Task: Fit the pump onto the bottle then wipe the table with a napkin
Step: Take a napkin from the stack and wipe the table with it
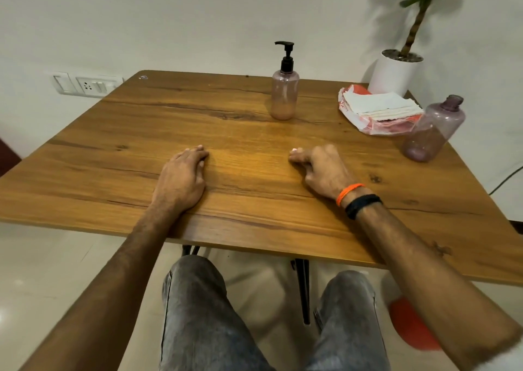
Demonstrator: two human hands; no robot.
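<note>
A pink translucent bottle (pixel 284 96) stands upright at the table's far middle, with a black pump (pixel 286 56) fitted on its neck. A second purple bottle (pixel 434 130) without a pump stands at the right edge. A stack of white napkins (pixel 379 105) lies on a red and white plastic wrapper between the two bottles. My left hand (pixel 182 176) rests palm down on the wooden table (pixel 113 155), fingers together and holding nothing. My right hand (pixel 321 168) rests beside it, fingers curled, holding nothing.
A white pot (pixel 394 73) with a green plant stands at the table's far right corner. A switch and socket plate (pixel 85 85) is on the wall at left. My knees and a black table leg (pixel 303 288) show below the near edge.
</note>
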